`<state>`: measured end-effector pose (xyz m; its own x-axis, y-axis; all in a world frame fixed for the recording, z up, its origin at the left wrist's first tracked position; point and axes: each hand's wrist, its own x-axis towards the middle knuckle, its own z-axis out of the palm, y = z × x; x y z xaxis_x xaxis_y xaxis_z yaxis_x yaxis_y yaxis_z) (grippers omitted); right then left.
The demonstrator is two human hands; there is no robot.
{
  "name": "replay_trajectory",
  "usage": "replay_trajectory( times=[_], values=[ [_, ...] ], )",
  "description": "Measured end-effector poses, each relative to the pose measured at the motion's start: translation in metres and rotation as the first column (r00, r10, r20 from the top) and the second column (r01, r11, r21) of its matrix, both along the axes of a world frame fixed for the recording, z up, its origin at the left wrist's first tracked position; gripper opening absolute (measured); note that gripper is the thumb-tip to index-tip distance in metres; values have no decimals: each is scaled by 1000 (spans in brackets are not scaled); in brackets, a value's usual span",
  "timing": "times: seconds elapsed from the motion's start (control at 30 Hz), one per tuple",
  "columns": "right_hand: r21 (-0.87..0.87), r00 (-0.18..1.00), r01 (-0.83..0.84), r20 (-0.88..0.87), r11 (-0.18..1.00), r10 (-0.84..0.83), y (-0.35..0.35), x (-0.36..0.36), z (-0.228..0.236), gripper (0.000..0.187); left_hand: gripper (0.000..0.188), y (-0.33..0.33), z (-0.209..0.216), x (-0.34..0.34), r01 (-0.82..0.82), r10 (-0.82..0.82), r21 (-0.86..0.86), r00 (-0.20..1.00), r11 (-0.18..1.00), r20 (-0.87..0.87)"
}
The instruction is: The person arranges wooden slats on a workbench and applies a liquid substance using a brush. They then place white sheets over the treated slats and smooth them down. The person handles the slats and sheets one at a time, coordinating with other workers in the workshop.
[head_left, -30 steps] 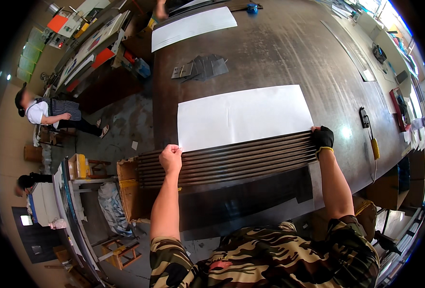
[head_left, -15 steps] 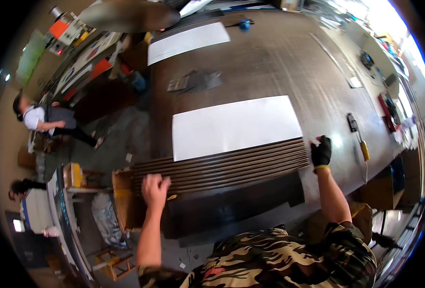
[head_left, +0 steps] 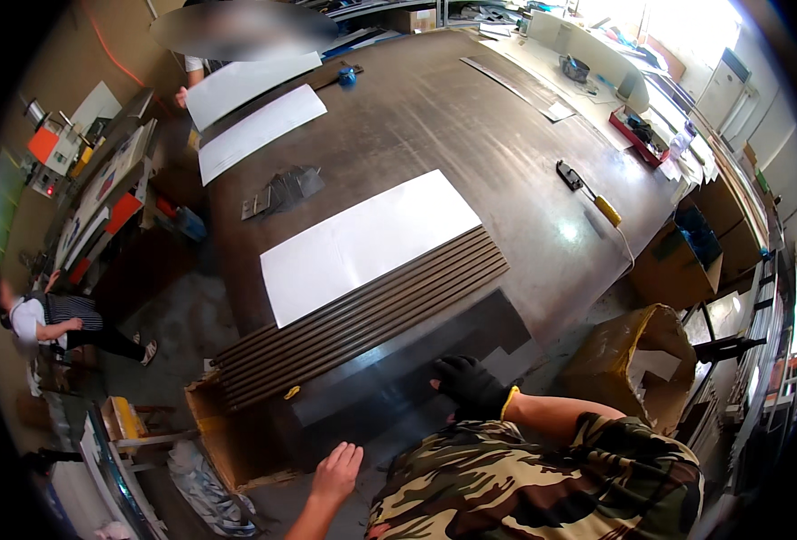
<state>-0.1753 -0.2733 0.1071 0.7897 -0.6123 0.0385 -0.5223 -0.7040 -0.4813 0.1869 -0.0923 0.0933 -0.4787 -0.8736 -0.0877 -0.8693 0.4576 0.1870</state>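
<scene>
My left hand (head_left: 337, 469) is bare and hovers by the near edge of a stack of dark flat sheets (head_left: 398, 360). Its fingers are bent a little and nothing shows in them. My right hand (head_left: 469, 385) wears a black fingerless glove with a yellow cuff and lies over the near right part of the dark sheets, thumb and fingers apart. Whether it touches them is hard to tell. Beyond the stack, long brown ribbed strips (head_left: 362, 315) lie side by side, with a white sheet (head_left: 371, 243) along their far side.
An open cardboard box (head_left: 205, 423) stands at the table's left corner, another carton (head_left: 633, 360) at right. A yellow-handled corded tool (head_left: 607, 210), dark scraps (head_left: 290, 189) and a second white sheet (head_left: 263, 133) lie on the brown table (head_left: 416, 99). One person stands at left, another at the far edge.
My view has turned right. My right hand has come from the strips' right end in over the dark sheets. My left hand has drawn back toward me from the strips' left end.
</scene>
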Motion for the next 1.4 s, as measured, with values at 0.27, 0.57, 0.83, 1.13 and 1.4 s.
replay_trajectory(
  times=[0.27,0.57,0.83,1.13,1.4],
  values=[
    [-131,989,3,-149,991,-23,22,11,29,82,64,-1,19,-8,57,-44,-96,989,994,140],
    [-154,976,-217,-4,964,219,43,43,-10,51,14,-33,24,2,-61,71,283,997,957,-27],
    [-12,917,-265,-311,964,249,36,75,7,33,35,-101,54,27,-111,357,673,903,731,-239],
    [253,959,-73,-249,965,137,5,83,13,32,18,-38,68,-57,-54,-79,-444,958,895,-275],
    [247,975,-93,-174,965,139,-47,87,139,36,44,-26,-19,-64,-185,147,-133,956,974,-254]
  ],
)
